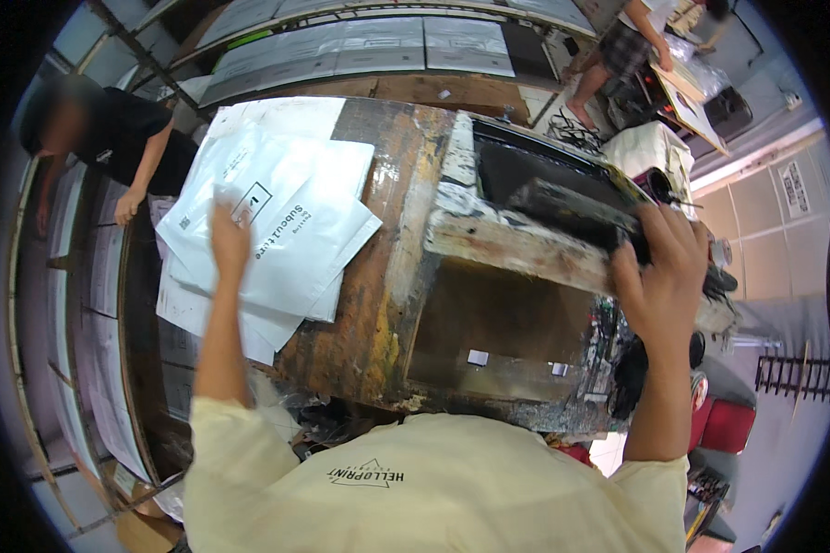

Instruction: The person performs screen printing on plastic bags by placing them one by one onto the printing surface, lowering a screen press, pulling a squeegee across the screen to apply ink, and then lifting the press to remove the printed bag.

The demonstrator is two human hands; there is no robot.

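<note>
My left hand (231, 238) is over a loose, fanned pile of white plastic mailer bags (318, 230) with black print. Motion smears its fingertips, so whether they pinch a bag cannot be told. On the right, my right hand (664, 267) is closed around the right end of a paint-stained wooden screen-printing frame (507, 241), thumb toward me. Inside the frame, a dark squeegee (572, 207) lies across the ink-darkened screen (507, 170). In front of the frame is a brown printing surface (498, 323) bearing two small white pieces (478, 358).
Racks of printed white bags stand at the back (378, 46) and left (106, 369). One person (120, 134) is by the left rack, another (632, 41) at the far right. A dark cup (653, 184) sits past the frame; a red chair (727, 426) stands right.
</note>
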